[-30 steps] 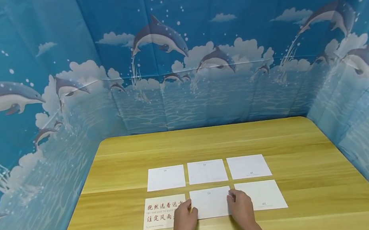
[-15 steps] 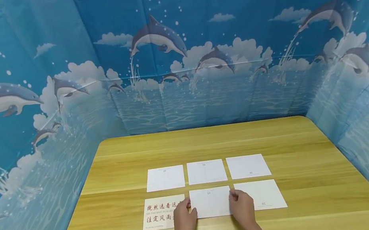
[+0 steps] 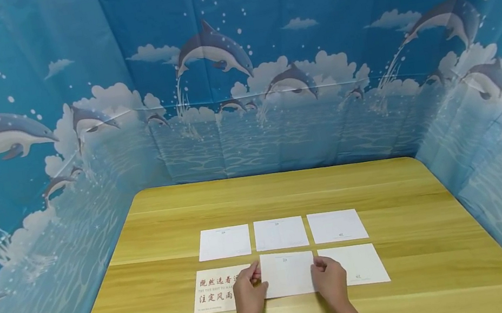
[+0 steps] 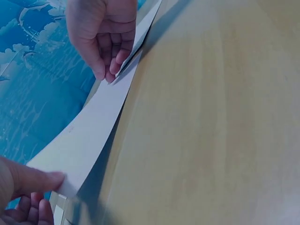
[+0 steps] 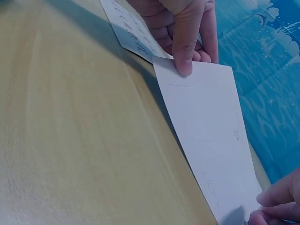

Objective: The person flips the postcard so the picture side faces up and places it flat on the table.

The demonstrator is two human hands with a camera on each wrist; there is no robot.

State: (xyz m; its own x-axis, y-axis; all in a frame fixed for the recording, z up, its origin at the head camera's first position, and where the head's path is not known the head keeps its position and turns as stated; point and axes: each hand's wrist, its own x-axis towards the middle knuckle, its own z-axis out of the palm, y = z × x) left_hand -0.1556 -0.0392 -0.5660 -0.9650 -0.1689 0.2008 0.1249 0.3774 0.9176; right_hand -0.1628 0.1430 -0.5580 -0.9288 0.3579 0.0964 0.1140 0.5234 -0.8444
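Note:
A white postcard (image 3: pixel 289 279) with a small grey mark near its top is between my two hands in the head view. My left hand (image 3: pixel 249 294) pinches its left edge, thumb on top and fingers below. At the right edge my right hand (image 3: pixel 331 281) pinches the card. In the left wrist view the card (image 4: pixel 79 136) bows up off the table, a shadow under it. To the left lies a cream postcard (image 3: pixel 213 294) with red Chinese writing, partly covered by my left hand. A cream-white postcard (image 3: pixel 362 265) lies on the right, partly behind my right hand.
Behind them is a row of three white postcards: a left one (image 3: pixel 223 243), a middle one (image 3: pixel 280 234) and a right one (image 3: pixel 337 226). All lie on a yellow wood-grain table (image 3: pixel 423 249). A blue dolphin curtain (image 3: pixel 249 146) hangs around its far sides.
The middle front postcard has risen off the table, its left side higher and shifted slightly right. My left hand has lifted with it; my right hand keeps its place at the right edge.

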